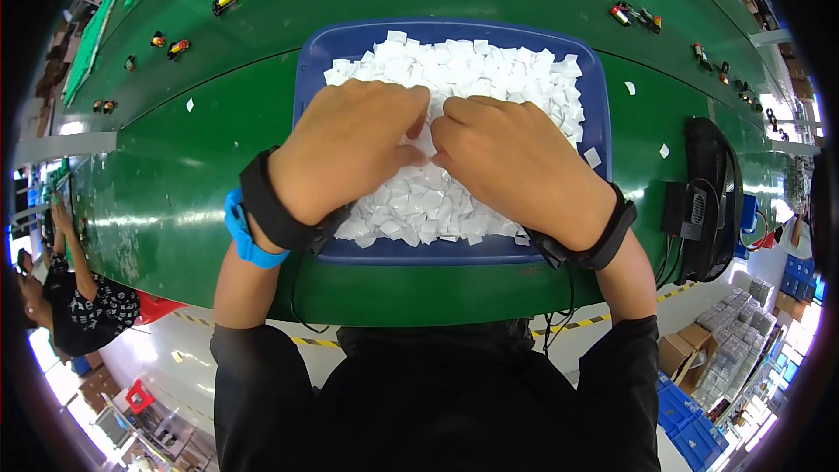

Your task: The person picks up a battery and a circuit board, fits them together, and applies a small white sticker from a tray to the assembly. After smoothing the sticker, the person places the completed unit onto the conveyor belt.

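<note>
Lying in blue tray (454,253), white pieces (428,199), fingers (407,156) above

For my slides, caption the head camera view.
Left hand and right hand close together over small white pieces heaped in a blue tray on a green table.

At the right end of the bench (175,192) sits a black bag (715,201), black box (686,210) just beside it; small red-and-yellow parts (226,3) dot the far side, and off the left end, a co-worker (98,313)!
</note>
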The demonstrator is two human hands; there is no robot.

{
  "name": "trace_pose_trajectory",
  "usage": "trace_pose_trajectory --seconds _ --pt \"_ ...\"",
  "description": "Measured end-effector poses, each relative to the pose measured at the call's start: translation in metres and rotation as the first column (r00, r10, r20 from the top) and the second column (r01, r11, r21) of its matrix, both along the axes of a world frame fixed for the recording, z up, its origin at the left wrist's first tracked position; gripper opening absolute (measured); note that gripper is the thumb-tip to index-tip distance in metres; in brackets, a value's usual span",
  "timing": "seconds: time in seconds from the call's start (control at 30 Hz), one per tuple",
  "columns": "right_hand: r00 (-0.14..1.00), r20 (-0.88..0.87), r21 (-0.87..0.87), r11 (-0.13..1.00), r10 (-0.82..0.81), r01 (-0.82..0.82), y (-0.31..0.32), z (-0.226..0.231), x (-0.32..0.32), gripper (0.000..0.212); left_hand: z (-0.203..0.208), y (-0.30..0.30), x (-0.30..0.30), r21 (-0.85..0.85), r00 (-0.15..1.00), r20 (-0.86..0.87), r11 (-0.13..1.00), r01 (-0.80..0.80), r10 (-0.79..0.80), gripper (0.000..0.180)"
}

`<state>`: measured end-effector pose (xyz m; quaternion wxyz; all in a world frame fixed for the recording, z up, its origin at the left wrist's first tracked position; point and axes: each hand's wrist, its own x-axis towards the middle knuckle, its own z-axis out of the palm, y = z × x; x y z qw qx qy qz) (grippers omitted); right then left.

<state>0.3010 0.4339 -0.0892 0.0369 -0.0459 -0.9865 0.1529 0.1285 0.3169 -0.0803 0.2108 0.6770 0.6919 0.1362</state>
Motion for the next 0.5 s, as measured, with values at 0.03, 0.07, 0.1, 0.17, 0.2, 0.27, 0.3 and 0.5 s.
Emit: trace_pose_trajectory --seconds 0.03,0.07,0.1,0.17,0.2,0.27,0.3,0.5 --pt "1.0 0.005 0.007 1.0 0.017 -0.017 0.001 0.0 0.001 0.013 -0.001 0.001 0.003 0.0 1.0 0.0 1.0 -0.002 0.002 0.024" --pt "0.999 0.011 0.013 0.999 0.034 -0.035 0.002 -0.001 0.002 0.013 -0.003 0.002 0.006 -0.02 1.0 0.004 1.0 -0.001 0.001 0.024" --pt "0.999 0.01 0.013 0.999 0.037 -0.037 0.002 -0.001 0.003 0.013 -0.003 0.003 0.01 -0.04 1.0 0.008 0.999 0.001 0.0 0.023" --pt "1.0 -0.013 -0.014 1.0 0.023 -0.023 0.004 -0.004 0.005 0.013 -0.005 0.003 0.011 -0.061 1.0 0.015 0.998 0.006 -0.005 0.023" --pt "1.0 -0.025 -0.028 0.999 0.016 -0.016 0.005 -0.004 0.006 0.013 -0.005 0.002 0.011 -0.051 1.0 0.02 0.999 0.01 -0.009 0.023" --pt "1.0 0.009 -0.044 0.999 0.029 -0.028 0.009 0.002 0.01 0.013 -0.003 0.002 0.011 -0.032 0.999 0.031 0.999 0.019 -0.018 0.023" --pt "0.998 0.041 -0.059 0.997 0.044 -0.041 0.011 0.008 0.012 0.013 -0.001 0.002 0.011 -0.032 0.999 0.031 0.999 0.019 -0.018 0.023" --pt "0.996 0.017 -0.122 0.989 0.084 -0.082 0.012 0.001 0.015 0.013 -0.003 0.003 0.015 -0.081 0.998 0.018 0.995 0.058 -0.057 0.025"
